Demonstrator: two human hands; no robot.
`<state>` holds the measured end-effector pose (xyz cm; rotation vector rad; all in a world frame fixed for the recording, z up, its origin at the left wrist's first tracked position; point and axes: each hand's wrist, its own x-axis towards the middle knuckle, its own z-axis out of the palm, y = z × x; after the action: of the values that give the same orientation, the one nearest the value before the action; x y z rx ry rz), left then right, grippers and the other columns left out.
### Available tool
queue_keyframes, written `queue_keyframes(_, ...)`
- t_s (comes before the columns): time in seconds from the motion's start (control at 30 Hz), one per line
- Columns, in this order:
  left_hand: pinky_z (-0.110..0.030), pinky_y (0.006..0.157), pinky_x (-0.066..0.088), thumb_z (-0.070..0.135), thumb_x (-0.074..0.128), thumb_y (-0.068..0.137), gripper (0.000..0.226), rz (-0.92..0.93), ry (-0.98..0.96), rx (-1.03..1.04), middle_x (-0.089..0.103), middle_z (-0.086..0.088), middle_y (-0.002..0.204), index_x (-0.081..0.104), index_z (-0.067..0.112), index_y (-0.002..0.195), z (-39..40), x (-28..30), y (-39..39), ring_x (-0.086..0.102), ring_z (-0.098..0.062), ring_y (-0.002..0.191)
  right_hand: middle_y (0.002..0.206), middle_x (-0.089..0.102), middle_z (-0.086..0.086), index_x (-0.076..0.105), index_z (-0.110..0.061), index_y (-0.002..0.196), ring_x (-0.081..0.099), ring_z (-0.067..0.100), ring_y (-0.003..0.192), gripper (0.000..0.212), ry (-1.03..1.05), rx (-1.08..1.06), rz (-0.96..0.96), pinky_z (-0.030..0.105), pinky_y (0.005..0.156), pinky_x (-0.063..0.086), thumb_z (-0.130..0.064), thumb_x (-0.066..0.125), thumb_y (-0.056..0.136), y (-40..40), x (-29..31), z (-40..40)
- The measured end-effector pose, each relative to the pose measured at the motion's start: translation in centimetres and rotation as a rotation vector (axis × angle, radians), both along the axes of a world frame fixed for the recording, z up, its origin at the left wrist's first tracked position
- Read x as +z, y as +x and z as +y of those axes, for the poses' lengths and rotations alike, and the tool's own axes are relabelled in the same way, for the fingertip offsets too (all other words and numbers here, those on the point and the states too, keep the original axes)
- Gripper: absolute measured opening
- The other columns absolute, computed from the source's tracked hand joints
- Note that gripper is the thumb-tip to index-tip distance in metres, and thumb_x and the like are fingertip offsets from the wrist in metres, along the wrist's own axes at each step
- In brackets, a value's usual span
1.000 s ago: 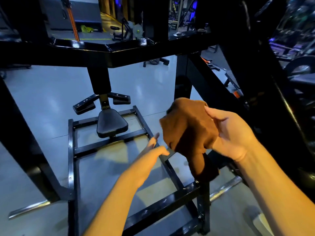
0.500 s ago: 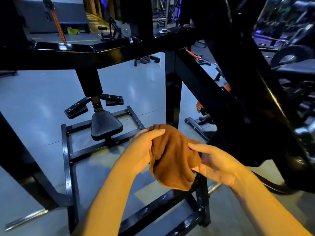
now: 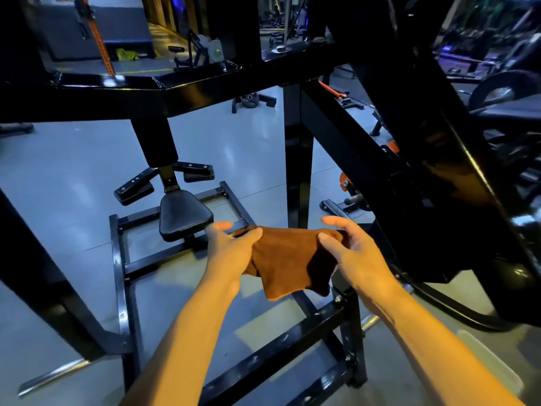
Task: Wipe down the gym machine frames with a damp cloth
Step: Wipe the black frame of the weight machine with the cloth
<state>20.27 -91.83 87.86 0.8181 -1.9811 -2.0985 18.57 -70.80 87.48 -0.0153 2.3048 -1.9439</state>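
- At the far left, a black slanted leg (image 3: 44, 273) of the machine frame is seen running down to the grey floor (image 3: 73, 171).
- Further right, a black padded seat (image 3: 184, 218) is mounted on a post above the frame's floor-level base rails (image 3: 123, 273), with two small black pads (image 3: 134, 190) set just behind it.
- A thick black crossbeam (image 3: 146, 95) is spread across the upper part of the view.
- The left edge of the brown cloth (image 3: 287, 262) is pinched by the left hand (image 3: 231, 250), thumb on top and the fingers behind it.
- The cloth is held in the air between both hands, above the base rails and clear of the frame, its lower part hanging loose.
- The cloth's right edge is gripped by the right hand (image 3: 354, 253), thumb on the near face, the index finger stretched out above it.
- At the right, a wide black slanted beam (image 3: 424, 142) is seen just beyond the right hand.
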Motion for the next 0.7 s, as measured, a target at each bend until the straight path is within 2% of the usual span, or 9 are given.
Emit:
queue_keyframes(0.1,-0.026,0.047,0.055,0.005,0.075,0.092,0.054,0.004,-0.024,-0.158,0.061,-0.003,0.111,0.049,0.031,0.131,-0.7,-0.3,0.3,0.065,-0.02,0.092,0.107,0.063,-0.005,0.053,-0.033,0.134,0.067,0.013,0.098,0.053,0.25,0.196,-0.047,0.015,0.073,0.052,-0.019,0.081,0.091,-0.5,0.0,0.5)
queue_keyframes(0.17,-0.036,0.057,0.062,0.001,0.071,0.092,0.053,-0.01,-0.187,-0.351,0.063,-0.005,0.114,0.056,0.033,0.131,-1.1,-0.3,0.5,0.068,-0.022,0.09,0.103,0.064,-0.009,0.059,-0.028,0.128,0.066,0.012,0.098,0.044,0.516,0.203,0.078,0.012,0.071,0.048,-0.018,0.08,0.091,-1.2,-0.2,1.2)
queue_keyframes(0.3,-0.033,0.071,0.063,0.008,0.067,0.096,0.022,0.028,-0.484,-0.507,0.068,-0.003,0.103,0.069,0.027,0.108,-0.9,-1.1,0.4,0.07,-0.017,0.089,0.106,0.057,-0.003,0.066,-0.025,0.104,0.057,0.013,0.1,0.013,0.775,0.082,0.323,0.011,0.07,0.039,-0.031,0.074,0.095,-1.8,0.0,1.6)
queue_keyframes(0.37,-0.047,0.102,0.049,0.028,0.068,0.095,0.007,-0.013,-0.783,-0.465,0.056,-0.003,0.124,0.071,0.035,0.096,-1.2,-1.6,0.1,0.05,-0.023,0.124,0.107,0.046,-0.003,0.061,-0.027,0.092,0.044,0.014,0.105,0.019,0.857,0.053,0.402,0.017,0.078,0.036,-0.041,0.073,0.094,-1.7,-0.2,1.8)
queue_keyframes(0.43,-0.049,0.117,0.03,0.039,0.069,0.094,0.006,0.003,-0.902,-0.423,0.034,0.002,0.149,0.07,0.034,0.091,-1.8,-1.4,-0.1,0.022,-0.021,0.145,0.103,0.057,-0.007,0.062,-0.026,0.088,0.055,0.011,0.101,0.027,0.732,0.064,0.376,0.017,0.079,0.044,-0.052,0.07,0.093,-1.9,-0.2,2.3)
queue_keyframes(0.5,-0.05,0.112,0.042,0.04,0.069,0.095,0.01,0.075,-0.719,-0.476,0.052,0.004,0.146,0.07,0.03,0.095,-1.9,-0.3,-0.1,0.044,-0.019,0.139,0.095,0.07,-0.012,0.067,-0.027,0.1,0.068,0.003,0.089,0.026,0.456,0.061,0.263,0.011,0.071,0.051,-0.053,0.067,0.095,-1.8,0.5,2.5)
queue_keyframes(0.53,-0.052,0.101,0.052,0.04,0.067,0.097,0.014,0.083,-0.612,-0.503,0.068,0.003,0.125,0.07,0.027,0.097,-1.7,0.3,-0.1,0.062,-0.018,0.119,0.092,0.071,-0.011,0.068,-0.026,0.103,0.068,-0.001,0.086,0.026,0.375,0.035,0.26,0.01,0.068,0.051,-0.051,0.067,0.096,-1.7,0.8,2.3)
queue_keyframes(0.6,-0.054,0.084,0.058,0.043,0.062,0.099,0.026,0.06,-0.547,-0.512,0.073,-0.006,0.094,0.069,0.018,0.098,-0.9,1.1,-0.2,0.071,-0.024,0.089,0.087,0.069,-0.01,0.066,-0.024,0.099,0.066,0.0,0.082,0.025,0.373,-0.091,0.343,0.013,0.065,0.051,-0.048,0.067,0.097,-1.6,0.8,1.6)
queue_keyframes(0.7,-0.054,0.08,0.062,0.044,0.057,0.102,0.038,-0.002,-0.371,-0.461,0.074,-0.018,0.097,0.068,0.008,0.106,1.0,1.4,-0.3,0.073,-0.033,0.089,0.09,0.06,-0.014,0.06,-0.027,0.094,0.059,-0.003,0.084,0.016,0.473,-0.256,0.517,0.013,0.07,0.046,-0.041,0.068,0.099,-0.5,0.2,-0.2)
